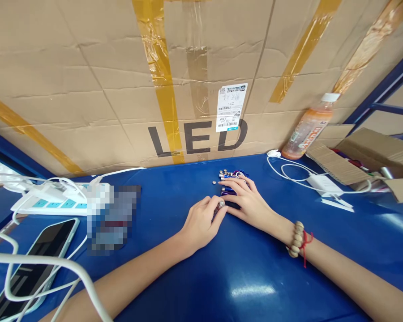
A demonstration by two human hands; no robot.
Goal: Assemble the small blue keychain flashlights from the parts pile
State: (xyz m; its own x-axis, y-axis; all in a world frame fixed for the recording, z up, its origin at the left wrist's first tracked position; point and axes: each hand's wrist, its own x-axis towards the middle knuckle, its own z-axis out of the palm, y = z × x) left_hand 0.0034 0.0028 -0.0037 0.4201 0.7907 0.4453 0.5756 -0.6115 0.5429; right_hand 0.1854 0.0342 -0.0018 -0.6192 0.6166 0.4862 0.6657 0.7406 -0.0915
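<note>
I have the left hand clasped on a small shiny tube, its long axis mostly hidden. Just farther, blue tubes lie left-to-right beneath the right hand, the nearer hand; I cannot tell whether it grips any.

The tabletop is glossy deep blue, streaked with white glare. The small metal tubes are shiny dark blue, and the button cells are silver. The bead bracelet is pale beige; the wrist cord is bright red. The cardboard panel is tan, crossed by amber packing tape and printed with black LED lettering; its shipping label is white with black print and a turquoise strip. The drink bottle is orange with a white cap. The power strip is white with light-blue sockets; the smartphone has a black screen and pale mint edging.
</note>
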